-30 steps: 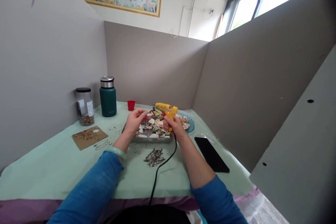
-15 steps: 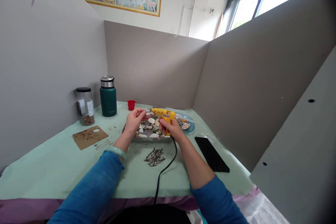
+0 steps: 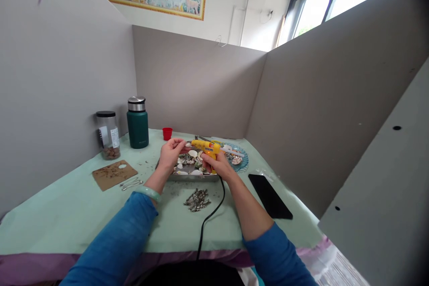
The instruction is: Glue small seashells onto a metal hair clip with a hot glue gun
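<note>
My right hand (image 3: 218, 163) is wrapped round the handle of a yellow glue gun (image 3: 203, 145), whose nozzle points left and whose pale glue stick (image 3: 234, 152) sticks out at the back. At the nozzle tip, the fingers of my left hand (image 3: 172, 152) pinch a small white shell (image 3: 188, 145); whether nozzle and shell touch I cannot tell. Below both hands lies a metal tray (image 3: 192, 178) of shells and small metal pieces, partly hidden by the hands. In front of it is a pile of metal clips (image 3: 197, 199).
The gun's black cord (image 3: 209, 216) runs to the front edge. At right are a blue glass plate (image 3: 244, 164) with shells and a black phone-like slab (image 3: 270, 196). A brown board (image 3: 112, 176), jar (image 3: 107, 136), green bottle (image 3: 137, 127) and red cup (image 3: 167, 133) stand or lie left and behind.
My right hand has turned the glue gun slightly, so the glue stick at its back now shows out to the right. The left hand has stayed almost still with the shell.
</note>
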Motion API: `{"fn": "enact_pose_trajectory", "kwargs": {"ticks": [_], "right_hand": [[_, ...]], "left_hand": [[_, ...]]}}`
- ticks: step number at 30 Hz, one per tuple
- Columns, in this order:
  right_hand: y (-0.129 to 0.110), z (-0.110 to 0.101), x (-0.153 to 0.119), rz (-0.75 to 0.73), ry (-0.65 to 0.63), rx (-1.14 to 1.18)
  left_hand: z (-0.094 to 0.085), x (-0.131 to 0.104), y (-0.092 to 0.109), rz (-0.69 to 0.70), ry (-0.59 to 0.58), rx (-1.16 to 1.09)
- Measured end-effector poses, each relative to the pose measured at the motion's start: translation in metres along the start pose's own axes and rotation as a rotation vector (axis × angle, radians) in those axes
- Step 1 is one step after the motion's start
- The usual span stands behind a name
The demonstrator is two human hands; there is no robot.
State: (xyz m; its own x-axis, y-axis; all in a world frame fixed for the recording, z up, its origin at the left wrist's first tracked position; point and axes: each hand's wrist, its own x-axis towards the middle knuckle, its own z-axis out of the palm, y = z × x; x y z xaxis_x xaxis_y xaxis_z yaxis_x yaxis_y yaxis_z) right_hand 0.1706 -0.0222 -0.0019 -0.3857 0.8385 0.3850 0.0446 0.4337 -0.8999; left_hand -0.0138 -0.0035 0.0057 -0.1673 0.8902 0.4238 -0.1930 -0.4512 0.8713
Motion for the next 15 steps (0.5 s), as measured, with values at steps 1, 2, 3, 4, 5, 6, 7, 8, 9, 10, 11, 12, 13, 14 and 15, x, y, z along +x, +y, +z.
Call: {"fn": "enact_pose_trajectory", "kwargs": {"ticks": [1, 2, 3, 4, 5, 6, 7, 8, 9, 10, 11, 12, 13, 14, 15], "right_hand": [[-0.0002, -0.0002, 0.0, 0.0, -0.001, -0.005], [-0.0006, -0.0002, 0.0, 0.0, -0.001, -0.009], [-0.001, -0.0002, -0.0001, -0.001, 0.0, -0.01], [-0.0014, -0.0001, -0.0003, 0.0, 0.002, -0.009], [-0.0019, 0.0, -0.0005, 0.002, 0.002, -0.007], [-0.0023, 0.0001, -0.0007, 0.004, 0.002, -0.005], [-0.0026, 0.0002, -0.0008, 0.007, 0.004, -0.005], [-0.0029, 0.0002, -0.001, 0.008, 0.006, -0.004], [-0.003, 0.0002, -0.0011, 0.008, 0.009, -0.006], [-0.0031, 0.0002, -0.0011, 0.006, 0.013, -0.009], [-0.0031, 0.0001, -0.0011, 0.003, 0.015, -0.013], [-0.003, 0.0, -0.001, 0.001, 0.012, -0.017], [-0.003, -0.0001, -0.0009, 0.0, 0.005, -0.021], [-0.0029, -0.0002, -0.0008, 0.0, -0.004, -0.024], [-0.0028, -0.0003, -0.0007, 0.002, -0.01, -0.026]], "left_hand": [[0.0, -0.0001, 0.0001, 0.001, 0.001, 0.0], [0.0, -0.0001, 0.0002, 0.0, 0.003, 0.0], [0.0, -0.0001, 0.0002, -0.001, 0.004, 0.0], [-0.0001, 0.0, 0.0001, -0.002, 0.006, -0.001], [-0.0002, 0.0001, 0.0, -0.002, 0.007, -0.001], [-0.0002, 0.0002, -0.0002, -0.002, 0.007, 0.0], [-0.0003, 0.0003, -0.0004, -0.001, 0.006, 0.002], [-0.0004, 0.0004, -0.0006, 0.001, 0.006, 0.004], [-0.0004, 0.0005, -0.0009, 0.002, 0.005, 0.006], [-0.0005, 0.0007, -0.0013, 0.004, 0.005, 0.008], [-0.0006, 0.0008, -0.0016, 0.005, 0.005, 0.01], [-0.0007, 0.0009, -0.002, 0.006, 0.004, 0.011], [-0.0008, 0.0009, -0.0023, 0.008, 0.003, 0.012], [-0.001, 0.0009, -0.0026, 0.009, 0.002, 0.013], [-0.0012, 0.0008, -0.0027, 0.01, 0.001, 0.014]]}}
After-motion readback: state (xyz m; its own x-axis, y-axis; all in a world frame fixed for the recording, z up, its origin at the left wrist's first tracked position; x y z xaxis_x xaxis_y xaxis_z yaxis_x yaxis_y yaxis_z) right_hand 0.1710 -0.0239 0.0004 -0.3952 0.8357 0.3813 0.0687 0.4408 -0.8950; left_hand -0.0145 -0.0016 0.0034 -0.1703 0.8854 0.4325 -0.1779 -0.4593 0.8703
